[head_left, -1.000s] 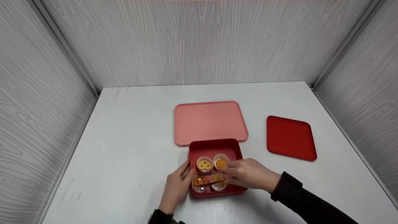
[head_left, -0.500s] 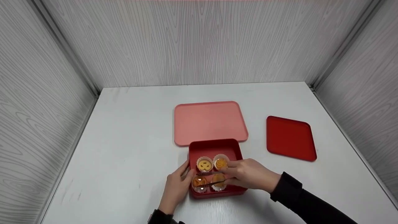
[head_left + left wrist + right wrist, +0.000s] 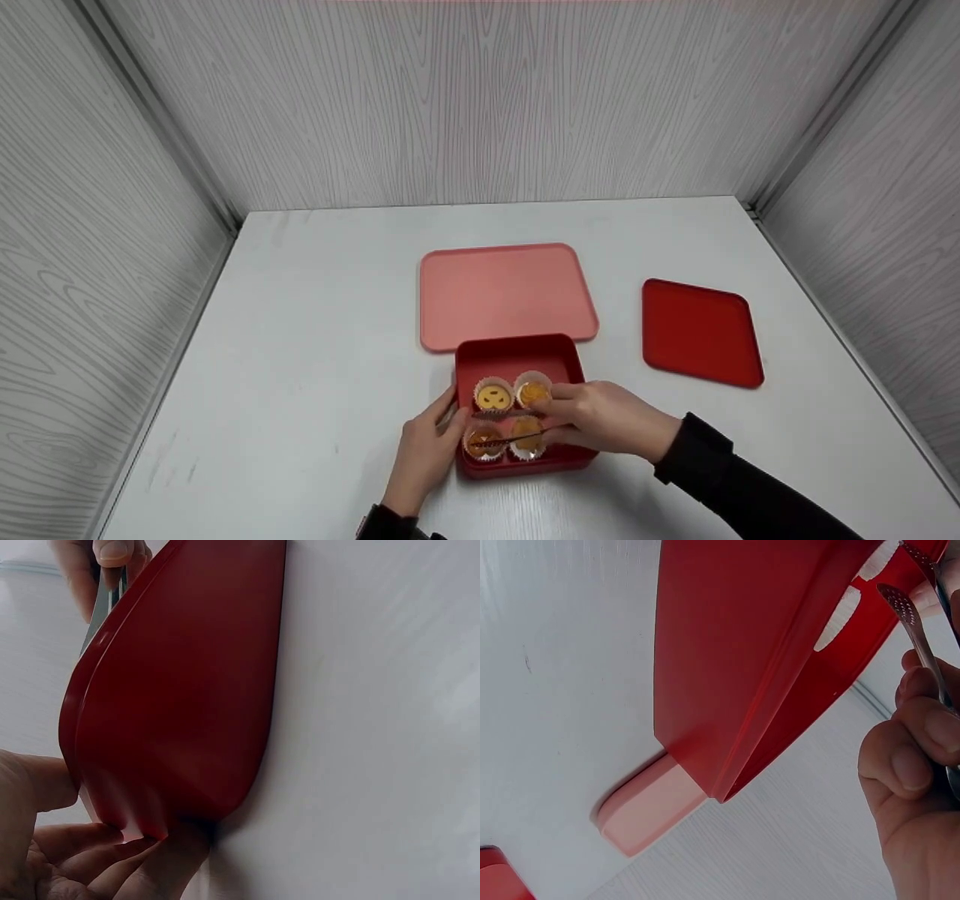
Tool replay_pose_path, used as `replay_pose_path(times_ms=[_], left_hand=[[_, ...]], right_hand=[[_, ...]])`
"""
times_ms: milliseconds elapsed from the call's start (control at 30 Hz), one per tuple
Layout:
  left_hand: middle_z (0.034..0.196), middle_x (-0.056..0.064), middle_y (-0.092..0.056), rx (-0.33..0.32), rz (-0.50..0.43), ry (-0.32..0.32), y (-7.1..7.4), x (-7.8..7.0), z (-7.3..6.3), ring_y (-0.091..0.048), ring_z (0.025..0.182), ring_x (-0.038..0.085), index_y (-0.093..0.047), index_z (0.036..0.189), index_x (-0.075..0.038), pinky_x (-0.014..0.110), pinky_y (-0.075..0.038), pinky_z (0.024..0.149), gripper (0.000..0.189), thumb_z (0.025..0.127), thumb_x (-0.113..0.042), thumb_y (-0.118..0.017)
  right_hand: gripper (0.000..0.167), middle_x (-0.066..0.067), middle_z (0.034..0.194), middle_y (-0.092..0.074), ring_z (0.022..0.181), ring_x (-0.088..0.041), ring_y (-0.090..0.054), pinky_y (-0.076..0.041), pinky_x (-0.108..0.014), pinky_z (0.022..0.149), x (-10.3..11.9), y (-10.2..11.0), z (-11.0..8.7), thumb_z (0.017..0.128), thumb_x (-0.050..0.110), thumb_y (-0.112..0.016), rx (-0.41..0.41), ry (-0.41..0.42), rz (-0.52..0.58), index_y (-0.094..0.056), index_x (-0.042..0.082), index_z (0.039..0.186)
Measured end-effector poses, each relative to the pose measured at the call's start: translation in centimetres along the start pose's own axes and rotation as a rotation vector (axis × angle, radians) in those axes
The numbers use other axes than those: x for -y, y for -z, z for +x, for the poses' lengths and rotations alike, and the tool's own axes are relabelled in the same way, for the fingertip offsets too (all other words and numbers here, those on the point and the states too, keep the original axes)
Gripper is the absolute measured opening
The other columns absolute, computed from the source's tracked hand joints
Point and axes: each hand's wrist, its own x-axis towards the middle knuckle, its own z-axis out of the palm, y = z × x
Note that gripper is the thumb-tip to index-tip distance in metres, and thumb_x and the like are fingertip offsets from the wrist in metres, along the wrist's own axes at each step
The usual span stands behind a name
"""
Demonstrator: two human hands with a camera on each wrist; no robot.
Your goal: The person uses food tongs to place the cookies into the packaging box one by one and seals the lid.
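A deep red box [image 3: 517,356] holds several egg-tart-like pastries in white paper cups: a yellow dotted one [image 3: 493,396], a swirled one [image 3: 534,392], and a glossy orange one [image 3: 480,433] front left. My left hand [image 3: 424,454] grips the box's left side, thumb at the rim, fingers along the outer wall [image 3: 172,690]. Metal tongs [image 3: 922,637] with perforated tips are pinched in my right hand [image 3: 600,418], over the box's right side. Their arms are spread, reaching left, one tip overlapping the orange pastry and the other just behind it.
Behind the box lies a flat pink tray [image 3: 510,292], close to its back edge. A smaller red tray or lid [image 3: 701,330] lies to the right on the white table [image 3: 300,375]. Grey wood-grain panels [image 3: 480,105] wall the table at the back and both sides.
The right hand and the tongs have risen slightly, with the tips shifting a little toward the back over the front-left pastry. The left hand and the box stay in place.
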Motion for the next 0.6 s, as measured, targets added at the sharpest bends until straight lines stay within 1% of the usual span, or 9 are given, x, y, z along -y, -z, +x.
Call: replay_pose_path(times_ms=[67, 200, 267, 367, 500, 600], left_hand=[[0.143, 0.014, -0.060, 0.000, 0.001, -0.001, 0.0, 0.0, 0.0, -0.055, 0.134, 0.038, -0.050, 0.151, -0.009, 0.054, -0.041, 0.114, 0.055, 0.104, -0.036, -0.059], [0.144, 0.014, -0.059, -0.002, 0.006, 0.003, -0.1, 0.1, 0.0, -0.054, 0.135, 0.039, -0.051, 0.151, -0.009, 0.054, -0.041, 0.114, 0.054, 0.104, -0.034, -0.060], [0.144, 0.014, -0.059, -0.004, 0.006, 0.006, -0.1, 0.1, 0.0, -0.054, 0.135, 0.039, -0.051, 0.151, -0.009, 0.054, -0.040, 0.114, 0.054, 0.104, -0.034, -0.060], [0.144, 0.014, -0.059, -0.009, 0.005, 0.010, -0.1, 0.1, 0.0, -0.053, 0.135, 0.039, -0.052, 0.151, -0.010, 0.054, -0.040, 0.114, 0.053, 0.104, -0.033, -0.060], [0.143, 0.013, -0.060, -0.017, 0.006, 0.003, -0.1, 0.1, 0.0, -0.054, 0.134, 0.039, -0.053, 0.150, -0.009, 0.054, -0.041, 0.114, 0.053, 0.103, -0.032, -0.061], [0.143, 0.013, -0.060, -0.022, 0.015, -0.008, -0.1, 0.1, 0.0, -0.055, 0.133, 0.039, -0.053, 0.149, -0.008, 0.054, -0.042, 0.113, 0.052, 0.104, -0.033, -0.060]], right_hand=[[0.035, 0.001, 0.083, -0.062, 0.066, -0.004, -0.062, -0.052, -0.018, 0.058, 0.0, 0.1, -0.1, 0.085, 0.026, -0.085, -0.009, 0.002, -0.012, -0.075, 0.007, 0.112], [0.036, 0.002, 0.077, -0.057, 0.060, -0.001, -0.053, -0.045, -0.014, 0.054, -0.2, 0.7, -0.4, 0.082, 0.026, -0.087, -0.026, -0.004, -0.033, -0.075, 0.009, 0.113], [0.038, 0.003, 0.075, -0.055, 0.059, -0.001, -0.047, -0.040, -0.012, 0.054, -0.3, 1.1, -0.8, 0.082, 0.025, -0.087, -0.037, -0.014, -0.038, -0.076, 0.010, 0.114], [0.039, 0.004, 0.075, -0.056, 0.060, 0.000, -0.042, -0.036, -0.010, 0.053, -0.4, 1.8, -1.6, 0.083, 0.024, -0.087, -0.057, -0.041, -0.039, -0.076, 0.010, 0.118], [0.039, 0.005, 0.073, -0.055, 0.058, 0.001, -0.040, -0.033, -0.008, 0.052, -0.9, 2.8, -2.9, 0.087, 0.029, -0.083, -0.078, -0.083, -0.066, -0.075, 0.011, 0.121], [0.041, 0.006, 0.073, -0.055, 0.057, 0.002, -0.040, -0.035, -0.008, 0.051, -1.3, 3.7, -3.7, 0.087, 0.030, -0.083, -0.092, -0.110, -0.092, -0.074, 0.012, 0.123]])
